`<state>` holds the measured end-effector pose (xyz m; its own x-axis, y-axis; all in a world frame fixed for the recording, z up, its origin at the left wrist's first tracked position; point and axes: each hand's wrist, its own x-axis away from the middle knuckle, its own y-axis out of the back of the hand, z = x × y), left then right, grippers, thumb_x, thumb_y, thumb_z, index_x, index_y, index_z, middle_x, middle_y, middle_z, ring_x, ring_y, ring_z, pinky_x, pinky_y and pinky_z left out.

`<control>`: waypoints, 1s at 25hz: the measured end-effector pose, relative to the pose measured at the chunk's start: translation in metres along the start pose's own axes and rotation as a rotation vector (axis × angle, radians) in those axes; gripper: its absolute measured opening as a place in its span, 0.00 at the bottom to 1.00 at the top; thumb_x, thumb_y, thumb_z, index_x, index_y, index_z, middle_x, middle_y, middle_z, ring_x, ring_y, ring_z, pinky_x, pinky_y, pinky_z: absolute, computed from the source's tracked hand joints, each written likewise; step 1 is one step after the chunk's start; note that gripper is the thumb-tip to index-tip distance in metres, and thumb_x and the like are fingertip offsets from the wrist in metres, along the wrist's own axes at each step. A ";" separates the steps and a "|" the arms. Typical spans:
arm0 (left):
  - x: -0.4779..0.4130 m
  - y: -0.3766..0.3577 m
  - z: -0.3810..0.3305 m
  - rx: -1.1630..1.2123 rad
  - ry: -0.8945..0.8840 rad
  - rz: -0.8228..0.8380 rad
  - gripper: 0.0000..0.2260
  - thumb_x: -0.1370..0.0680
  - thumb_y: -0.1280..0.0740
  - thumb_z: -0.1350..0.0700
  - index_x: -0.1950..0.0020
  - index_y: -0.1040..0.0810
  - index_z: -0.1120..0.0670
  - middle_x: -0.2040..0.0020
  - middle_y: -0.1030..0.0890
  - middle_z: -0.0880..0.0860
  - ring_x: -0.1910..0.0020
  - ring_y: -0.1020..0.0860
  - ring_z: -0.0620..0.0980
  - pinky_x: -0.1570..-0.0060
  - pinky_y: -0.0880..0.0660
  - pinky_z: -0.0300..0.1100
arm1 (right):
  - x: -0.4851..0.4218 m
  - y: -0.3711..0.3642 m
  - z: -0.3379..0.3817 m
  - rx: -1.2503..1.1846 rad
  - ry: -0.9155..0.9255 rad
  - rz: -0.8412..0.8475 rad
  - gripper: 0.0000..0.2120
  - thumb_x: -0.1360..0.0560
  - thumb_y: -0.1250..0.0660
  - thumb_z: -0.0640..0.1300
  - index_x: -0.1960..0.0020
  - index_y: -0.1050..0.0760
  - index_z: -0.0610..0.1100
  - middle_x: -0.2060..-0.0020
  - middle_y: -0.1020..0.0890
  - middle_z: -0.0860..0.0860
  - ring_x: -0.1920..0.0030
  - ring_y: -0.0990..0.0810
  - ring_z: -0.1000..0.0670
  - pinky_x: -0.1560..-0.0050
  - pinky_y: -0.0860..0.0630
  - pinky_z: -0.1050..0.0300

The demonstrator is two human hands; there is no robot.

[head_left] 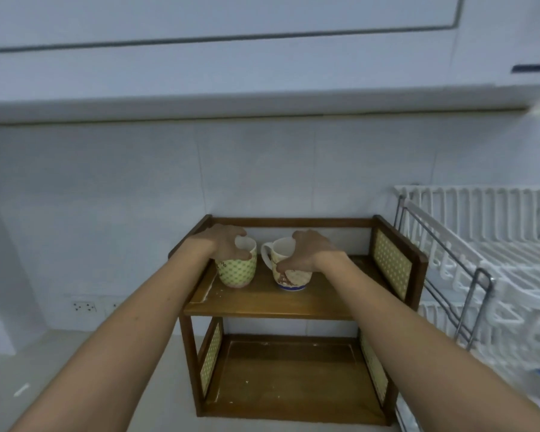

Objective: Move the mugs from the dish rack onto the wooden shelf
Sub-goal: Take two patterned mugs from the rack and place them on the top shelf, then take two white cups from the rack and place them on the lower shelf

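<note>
Two mugs stand upright on the top board of the wooden shelf (272, 302). On the left is a yellow-green patterned mug (237, 272); my left hand (225, 243) grips its rim from above. On the right is a cream mug with a brown drawing and a blue base (289, 277), its handle pointing left. My right hand (309, 251) holds that mug by the rim and side. The shelf's lower board (287, 378) carries nothing.
A white dish rack with a metal frame (487, 263) stands directly right of the shelf, no mugs visible in it. The tiled wall is close behind, with sockets (84, 306) low on the left. Wall cabinets (231, 51) hang overhead. The pale counter (85, 363) extends to the left.
</note>
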<state>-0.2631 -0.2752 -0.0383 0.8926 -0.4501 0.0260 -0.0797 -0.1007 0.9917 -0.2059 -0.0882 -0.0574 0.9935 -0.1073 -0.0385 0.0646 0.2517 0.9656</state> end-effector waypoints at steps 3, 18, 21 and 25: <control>0.000 0.001 -0.002 -0.001 0.017 0.011 0.30 0.24 0.36 0.42 0.26 0.39 0.52 0.27 0.33 0.55 0.31 0.32 0.56 0.39 0.31 0.45 | 0.000 0.002 0.001 0.012 -0.007 0.013 0.39 0.34 0.28 0.60 0.31 0.35 0.42 0.36 0.26 0.45 0.41 0.25 0.44 0.51 0.25 0.54; 0.069 0.024 -0.200 0.242 -0.617 -0.520 0.14 0.22 0.38 0.47 0.38 0.24 0.45 0.37 0.21 0.46 0.39 0.25 0.47 0.46 0.30 0.41 | 0.175 0.167 -0.130 0.189 -0.055 -0.302 0.24 0.25 0.38 0.53 0.32 0.28 0.43 0.34 0.24 0.45 0.35 0.27 0.44 0.40 0.31 0.54; 0.075 0.023 -0.258 0.286 -0.704 -0.459 0.14 0.22 0.38 0.48 0.37 0.24 0.46 0.37 0.22 0.46 0.41 0.24 0.45 0.49 0.33 0.38 | 0.206 0.181 -0.195 0.106 -0.233 -0.346 0.21 0.26 0.36 0.52 0.36 0.24 0.45 0.36 0.22 0.46 0.37 0.26 0.43 0.39 0.31 0.54; 0.094 0.014 -0.316 0.411 -0.776 -0.447 0.13 0.21 0.38 0.48 0.38 0.24 0.46 0.38 0.22 0.45 0.41 0.26 0.41 0.47 0.34 0.37 | 0.227 0.182 -0.268 0.046 -0.344 -0.414 0.16 0.26 0.36 0.49 0.43 0.20 0.43 0.41 0.19 0.44 0.40 0.25 0.41 0.41 0.29 0.52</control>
<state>-0.0396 -0.0385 0.0181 0.3506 -0.7381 -0.5765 -0.0850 -0.6381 0.7652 0.0566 0.1914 0.0408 0.7973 -0.4993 -0.3392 0.4325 0.0805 0.8981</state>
